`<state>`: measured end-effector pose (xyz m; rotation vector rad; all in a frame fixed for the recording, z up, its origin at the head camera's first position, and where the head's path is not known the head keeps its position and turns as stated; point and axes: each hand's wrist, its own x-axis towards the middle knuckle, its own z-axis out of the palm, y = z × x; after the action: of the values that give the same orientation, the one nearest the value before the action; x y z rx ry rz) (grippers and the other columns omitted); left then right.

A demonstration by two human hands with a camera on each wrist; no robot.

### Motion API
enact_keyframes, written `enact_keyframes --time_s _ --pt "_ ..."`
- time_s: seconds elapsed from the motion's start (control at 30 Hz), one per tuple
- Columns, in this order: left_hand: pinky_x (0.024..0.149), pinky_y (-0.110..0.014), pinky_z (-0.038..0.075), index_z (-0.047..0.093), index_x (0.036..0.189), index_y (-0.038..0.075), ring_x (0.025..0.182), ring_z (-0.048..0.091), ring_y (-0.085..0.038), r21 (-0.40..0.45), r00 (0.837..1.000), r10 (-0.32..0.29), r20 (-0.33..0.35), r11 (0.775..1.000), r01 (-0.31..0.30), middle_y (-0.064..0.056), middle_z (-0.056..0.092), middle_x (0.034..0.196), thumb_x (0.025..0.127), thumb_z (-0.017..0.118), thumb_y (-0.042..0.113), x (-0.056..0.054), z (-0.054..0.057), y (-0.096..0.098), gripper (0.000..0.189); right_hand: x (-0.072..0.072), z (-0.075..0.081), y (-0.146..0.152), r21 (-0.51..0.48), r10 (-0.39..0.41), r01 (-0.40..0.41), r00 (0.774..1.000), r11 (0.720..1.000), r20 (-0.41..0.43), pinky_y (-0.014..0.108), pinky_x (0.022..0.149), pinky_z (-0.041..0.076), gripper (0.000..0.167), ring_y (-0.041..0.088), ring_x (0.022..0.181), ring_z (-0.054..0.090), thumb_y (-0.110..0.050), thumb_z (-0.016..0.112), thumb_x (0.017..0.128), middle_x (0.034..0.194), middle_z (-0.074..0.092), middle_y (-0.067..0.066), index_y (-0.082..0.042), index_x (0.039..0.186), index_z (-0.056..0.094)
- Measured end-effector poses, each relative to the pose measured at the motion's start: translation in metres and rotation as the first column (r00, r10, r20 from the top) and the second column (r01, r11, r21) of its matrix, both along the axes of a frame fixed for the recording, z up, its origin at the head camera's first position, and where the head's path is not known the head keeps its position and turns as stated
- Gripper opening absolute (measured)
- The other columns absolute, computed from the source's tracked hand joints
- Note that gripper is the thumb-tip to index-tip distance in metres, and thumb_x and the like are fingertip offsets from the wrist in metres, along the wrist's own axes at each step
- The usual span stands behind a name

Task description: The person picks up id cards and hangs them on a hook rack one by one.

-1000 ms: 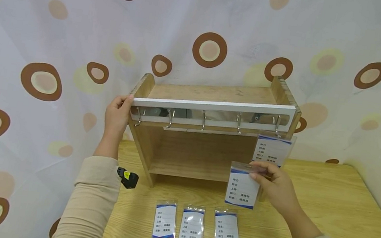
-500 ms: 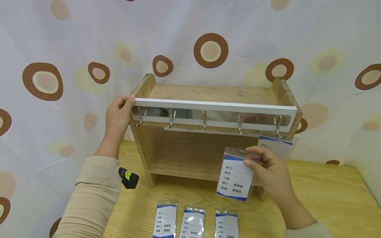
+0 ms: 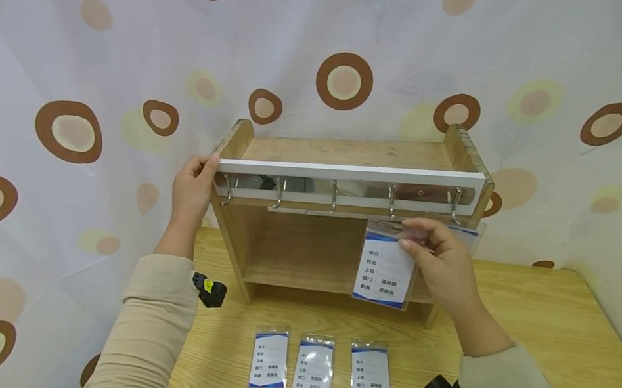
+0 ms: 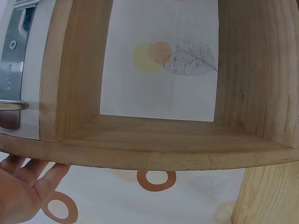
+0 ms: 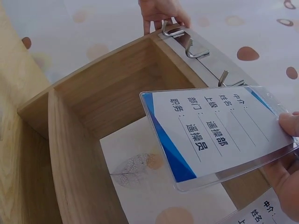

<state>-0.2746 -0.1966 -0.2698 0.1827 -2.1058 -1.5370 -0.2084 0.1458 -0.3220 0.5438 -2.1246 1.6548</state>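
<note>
My right hand (image 3: pixel 449 270) pinches a clear-sleeved name badge (image 3: pixel 386 271) by its top corner. The badge hangs upright in front of the wooden shelf (image 3: pixel 302 256), its slotted top just under the second metal hook (image 3: pixel 392 200) from the right. Another badge (image 3: pixel 471 236) is on the rightmost hook, mostly hidden behind my right hand. My left hand (image 3: pixel 192 187) holds the shelf's upper left corner; in the left wrist view its fingers (image 4: pixel 49 179) lie along the outer side board. The right wrist view shows the held badge (image 5: pixel 205 135) tilted across the shelf opening.
A white hook rail (image 3: pixel 350 171) with several metal hooks runs along the shelf's front. Three more badges, left (image 3: pixel 269 360), middle (image 3: pixel 313 370) and right (image 3: pixel 371 376), lie in a row on the wooden table (image 3: pixel 552 347). A patterned curtain hangs behind.
My right hand has raised the badge and shifted it slightly left, from below the shelf's right end to just under the hook. My left hand has stayed at the shelf's corner.
</note>
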Motion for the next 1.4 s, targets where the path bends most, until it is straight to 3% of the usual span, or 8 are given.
enact_keyframes --time_s 0.37,0.83,1.23,1.4 --pt "0.072 -0.022 0.033 0.058 0.096 0.003 0.085 0.042 -0.011 -0.015 1.0 -0.002 -0.002 1.0 0.002 -0.003 0.054 0.094 0.085 0.052 0.036 0.001 0.001 0.001 0.036 -0.007 0.006 -0.001 -0.083 0.035 -0.034 0.999 0.996 0.014 0.015 0.063 0.041 0.022 0.009 0.08 0.05 0.001 0.054 0.082 0.088 0.054 -0.004 0.006 0.103 0.051" --pt "0.073 -0.022 0.034 0.058 0.096 0.003 0.086 0.043 -0.011 -0.014 1.0 0.003 -0.01 1.0 -0.003 -0.004 0.055 0.095 0.085 0.052 0.036 0.0 0.0 0.0 0.035 -0.011 0.012 -0.005 -0.03 -0.006 0.008 0.999 1.0 0.047 0.015 0.054 0.036 0.024 0.011 0.069 0.042 -0.009 0.056 0.084 0.085 0.052 0.002 0.003 0.104 0.054" --pt "0.069 -0.021 0.033 0.058 0.096 0.003 0.082 0.041 -0.011 -0.01 1.0 0.008 -0.008 1.0 -0.008 -0.001 0.053 0.09 0.085 0.052 0.036 -0.001 -0.002 -0.001 0.035 -0.015 0.014 -0.008 -0.108 0.009 0.007 0.989 0.994 0.145 0.013 0.056 0.039 0.023 0.009 0.071 0.046 -0.004 0.058 0.081 0.082 0.054 0.001 0.006 0.101 0.055" --pt "0.07 -0.022 0.033 0.059 0.096 0.004 0.083 0.042 -0.012 -0.027 1.0 0.013 -0.012 1.0 -0.014 -0.003 0.054 0.092 0.085 0.052 0.037 0.0 -0.002 -0.001 0.036 -0.015 0.015 -0.007 -0.034 -0.016 0.022 0.986 0.999 0.169 0.013 0.056 0.039 0.022 0.01 0.073 0.045 -0.009 0.058 0.082 0.086 0.054 0.004 0.003 0.101 0.056"
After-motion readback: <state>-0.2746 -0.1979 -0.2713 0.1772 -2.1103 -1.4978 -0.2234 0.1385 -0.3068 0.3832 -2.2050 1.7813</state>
